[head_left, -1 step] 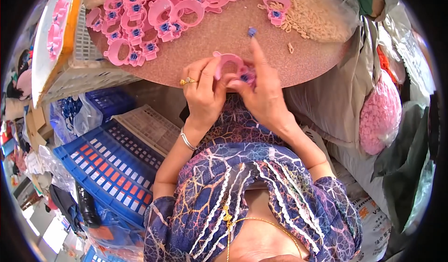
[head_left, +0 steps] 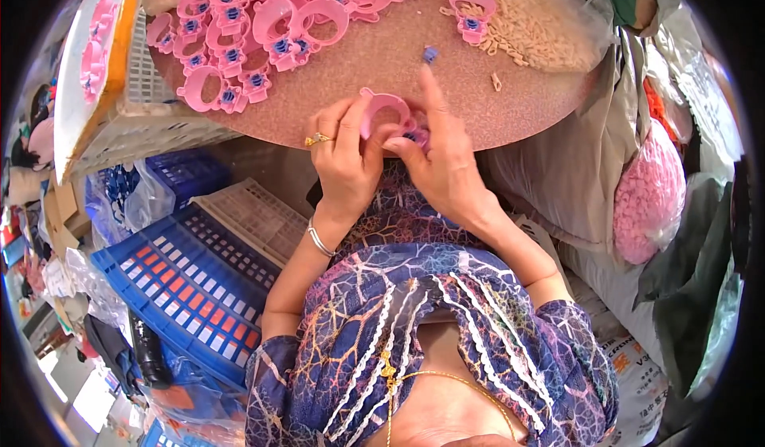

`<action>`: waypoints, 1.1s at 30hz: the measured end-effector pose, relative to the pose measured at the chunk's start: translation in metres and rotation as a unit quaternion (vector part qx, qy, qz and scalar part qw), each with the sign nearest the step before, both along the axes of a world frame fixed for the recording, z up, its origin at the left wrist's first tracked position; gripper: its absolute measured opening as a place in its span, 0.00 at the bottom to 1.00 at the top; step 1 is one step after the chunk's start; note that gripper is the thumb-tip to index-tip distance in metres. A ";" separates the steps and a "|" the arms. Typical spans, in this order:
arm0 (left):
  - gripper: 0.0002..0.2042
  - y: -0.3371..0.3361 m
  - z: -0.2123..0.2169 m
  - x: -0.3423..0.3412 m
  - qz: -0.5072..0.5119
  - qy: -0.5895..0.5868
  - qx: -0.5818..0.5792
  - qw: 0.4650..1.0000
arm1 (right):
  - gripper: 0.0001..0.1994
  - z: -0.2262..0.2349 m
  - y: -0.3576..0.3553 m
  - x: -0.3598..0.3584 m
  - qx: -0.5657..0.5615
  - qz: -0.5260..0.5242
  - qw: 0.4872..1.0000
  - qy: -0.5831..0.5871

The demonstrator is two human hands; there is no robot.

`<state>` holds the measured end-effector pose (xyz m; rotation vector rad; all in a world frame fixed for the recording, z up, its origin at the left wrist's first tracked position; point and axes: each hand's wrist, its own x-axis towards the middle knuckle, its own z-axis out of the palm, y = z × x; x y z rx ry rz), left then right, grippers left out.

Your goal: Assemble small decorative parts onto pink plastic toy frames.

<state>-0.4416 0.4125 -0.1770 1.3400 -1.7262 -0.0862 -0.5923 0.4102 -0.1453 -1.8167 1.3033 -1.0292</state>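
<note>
Over the near edge of the round table (head_left: pixel 351 76), my left hand (head_left: pixel 341 148) pinches a pink plastic piece (head_left: pixel 371 115) with a ring opening. My right hand (head_left: pixel 448 156) closes thumb and lower fingers on the same piece, where some dark blue shows between the fingers. Its index finger stretches forward, the tip just short of a small blue plastic part (head_left: pixel 430 54) lying on the table. Many similar pink pieces with blue parts in them form a pile (head_left: pixel 231 41) at the far left. One more pink piece (head_left: pixel 472 9) rests to the right of the pile.
A heap of small beige parts (head_left: pixel 530 25) spills from a clear bag at the far right, with one loose beige part (head_left: pixel 496 82) nearer. At the left stand a white crate (head_left: pixel 147 140) and a blue slotted basket (head_left: pixel 187 280). A bag of pink parts (head_left: pixel 649 196) lies at the right.
Both hands and the pink piece have shifted slightly to the left. The right index fingertip has drawn back a little from the small blue part.
</note>
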 end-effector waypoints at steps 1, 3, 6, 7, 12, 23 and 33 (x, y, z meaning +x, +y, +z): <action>0.21 -0.001 0.000 -0.001 0.000 0.000 0.001 1.000 | 0.39 0.000 0.000 0.004 0.008 0.016 0.999 -0.030; 0.21 -0.001 -0.003 0.001 0.033 0.021 0.012 0.999 | 0.34 -0.006 0.001 0.010 0.035 0.020 0.997 -0.062; 0.20 -0.008 -0.003 0.006 0.078 0.026 -0.007 0.997 | 0.29 -0.014 -0.006 0.005 0.002 -0.076 0.997 -0.029; 0.20 -0.011 -0.006 0.010 0.089 0.041 -0.014 0.995 | 0.26 -0.017 -0.016 -0.002 -0.081 -0.095 0.991 -0.038; 0.31 0.017 -0.009 0.003 0.074 0.013 -0.057 0.996 | 0.20 -0.023 -0.028 -0.039 -0.068 -0.180 0.974 -0.119; 0.22 0.011 -0.002 -0.003 0.020 -0.018 0.032 0.999 | 0.17 -0.006 -0.059 -0.036 -0.197 -0.019 0.935 0.292; 0.29 0.008 -0.002 -0.004 0.054 0.047 0.034 0.997 | 0.14 -0.016 -0.077 -0.050 -0.215 -0.155 0.901 0.344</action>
